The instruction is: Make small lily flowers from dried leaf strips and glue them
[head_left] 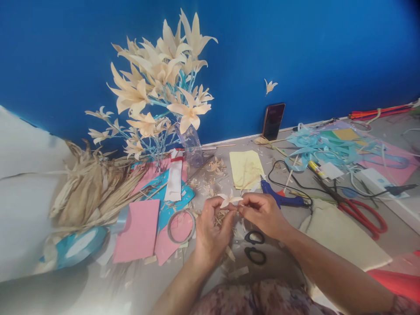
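A small cream flower (230,199) with pointed petals is between my two hands, near the middle of the view. My left hand (215,225) pinches it from the left, thumb and fingers pressed together. From the other side, the fingertips of my right hand (262,212) close on its right edge and base. Black-handled scissors (255,247) lie just below my right hand. Behind that hand rests a blue glue gun (285,199), beside a yellow sheet (246,168). Dry shavings are scattered under and around the hands.
Cream flowers (189,111) on blue stems stand at the back left by a clear bottle (193,151). Dried husks (88,186), pink paper (138,232) and a tape roll (181,226) lie left. A phone (273,121) leans on the wall; red-handled scissors (364,216) lie right.
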{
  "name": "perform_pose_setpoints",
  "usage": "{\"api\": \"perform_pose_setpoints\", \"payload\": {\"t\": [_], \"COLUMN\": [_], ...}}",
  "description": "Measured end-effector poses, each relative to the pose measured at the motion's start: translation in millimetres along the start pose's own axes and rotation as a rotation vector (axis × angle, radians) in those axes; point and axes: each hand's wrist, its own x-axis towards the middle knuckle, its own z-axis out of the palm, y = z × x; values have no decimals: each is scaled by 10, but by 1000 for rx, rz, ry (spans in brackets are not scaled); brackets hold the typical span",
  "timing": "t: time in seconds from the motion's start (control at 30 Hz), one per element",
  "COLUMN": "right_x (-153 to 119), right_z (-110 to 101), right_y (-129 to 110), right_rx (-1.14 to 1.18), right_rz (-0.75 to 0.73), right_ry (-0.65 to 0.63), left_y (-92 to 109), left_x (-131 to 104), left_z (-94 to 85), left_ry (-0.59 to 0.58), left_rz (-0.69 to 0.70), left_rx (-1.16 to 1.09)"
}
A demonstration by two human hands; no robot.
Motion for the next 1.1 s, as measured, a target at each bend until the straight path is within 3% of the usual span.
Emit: {"api": "perform_pose_setpoints", "payload": {"t": [0.2, 0.33, 0.8, 0.9, 1.1], "right_x": [0, -5, -49, -47, -55], "right_z": [-8, -3, 82, 87, 99], "right_y": [24, 15, 15, -6, 26], "right_rx": [3, -5, -255, -271, -246], "right_rz": [2, -17, -339, -362, -284], "right_ry": [-9, 1, 87, 74, 88], "left_y": [60, 101, 88, 103, 67], "left_x": [21, 50, -19, 15, 97], "left_z": [35, 48, 91, 83, 52], "left_ry": [-30, -27, 38, 42, -74], "left_rz": [-244, -326, -225, -293, -476], "left_rx": [-278, -346, -137, -268, -649]}}
